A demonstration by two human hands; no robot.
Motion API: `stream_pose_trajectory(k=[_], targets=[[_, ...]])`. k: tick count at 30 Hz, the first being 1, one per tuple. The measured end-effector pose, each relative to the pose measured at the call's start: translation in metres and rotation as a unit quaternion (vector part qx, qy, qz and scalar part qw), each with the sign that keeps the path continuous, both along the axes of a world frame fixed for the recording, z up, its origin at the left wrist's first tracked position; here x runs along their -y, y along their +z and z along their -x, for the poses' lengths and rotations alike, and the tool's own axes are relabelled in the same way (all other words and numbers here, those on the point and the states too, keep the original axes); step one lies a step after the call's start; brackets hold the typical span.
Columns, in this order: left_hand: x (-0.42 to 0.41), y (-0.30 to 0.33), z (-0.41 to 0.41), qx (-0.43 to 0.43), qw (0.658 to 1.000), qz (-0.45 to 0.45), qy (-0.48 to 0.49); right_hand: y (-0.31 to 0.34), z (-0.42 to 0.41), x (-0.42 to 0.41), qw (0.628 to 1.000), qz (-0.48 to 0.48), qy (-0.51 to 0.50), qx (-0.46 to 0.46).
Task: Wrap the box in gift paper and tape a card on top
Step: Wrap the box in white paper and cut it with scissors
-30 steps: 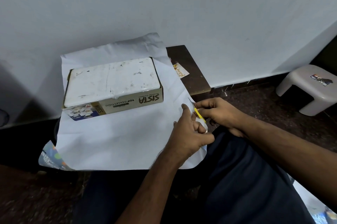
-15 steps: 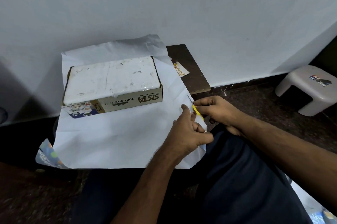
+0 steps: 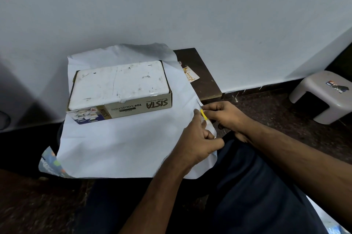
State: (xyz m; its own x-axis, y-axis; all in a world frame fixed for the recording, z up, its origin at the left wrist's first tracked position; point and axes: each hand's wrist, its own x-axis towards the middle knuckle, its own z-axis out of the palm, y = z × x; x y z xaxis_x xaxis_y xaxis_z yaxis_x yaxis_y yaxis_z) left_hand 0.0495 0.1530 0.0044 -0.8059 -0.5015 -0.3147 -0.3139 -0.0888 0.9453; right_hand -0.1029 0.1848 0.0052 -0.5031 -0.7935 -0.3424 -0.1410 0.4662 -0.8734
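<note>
Cutter (image 3: pixel 203 114) blade has advanced up the gift paper (image 3: pixel 118 146) edge; right hand (image 3: pixel 224 117) grips it, left hand (image 3: pixel 198 138) pinches paper.

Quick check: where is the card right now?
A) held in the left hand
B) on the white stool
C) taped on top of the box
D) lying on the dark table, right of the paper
D: the card lies on the dark table beside the gift paper; the box top is bare.
</note>
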Motion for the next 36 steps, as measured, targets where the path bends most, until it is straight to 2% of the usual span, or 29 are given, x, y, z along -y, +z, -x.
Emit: stream_pose_trajectory(k=[7, 11, 14, 24, 28, 33, 36], targets=[[0.001, -0.007, -0.001, 0.023, 0.998, 0.039, -0.038, -0.007, 0.006, 0.001, 0.999, -0.036, 0.011, -0.022], [0.003, -0.016, -0.001, 0.046, 0.996, 0.032, -0.066, -0.01, 0.009, 0.0, 0.997, -0.064, 0.033, 0.037], [0.004, -0.018, -0.001, 0.06, 0.995, 0.029, -0.073, -0.012, 0.009, -0.001, 0.996, -0.06, 0.028, 0.062], [0.001, -0.01, -0.003, 0.075, 0.994, 0.054, -0.057, -0.014, 0.012, -0.003, 0.997, -0.041, 0.029, 0.051], [-0.004, 0.004, -0.01, 0.104, 0.984, 0.134, -0.047, -0.012, 0.01, -0.003, 0.998, -0.044, 0.033, 0.039], [-0.015, 0.025, -0.01, 0.18, 0.943, 0.265, -0.091, -0.012, 0.009, -0.001, 0.998, -0.039, 0.015, 0.047], [-0.017, 0.027, -0.011, 0.178, 0.945, 0.266, -0.07, -0.015, 0.011, -0.001, 0.998, -0.042, 0.028, 0.038]])
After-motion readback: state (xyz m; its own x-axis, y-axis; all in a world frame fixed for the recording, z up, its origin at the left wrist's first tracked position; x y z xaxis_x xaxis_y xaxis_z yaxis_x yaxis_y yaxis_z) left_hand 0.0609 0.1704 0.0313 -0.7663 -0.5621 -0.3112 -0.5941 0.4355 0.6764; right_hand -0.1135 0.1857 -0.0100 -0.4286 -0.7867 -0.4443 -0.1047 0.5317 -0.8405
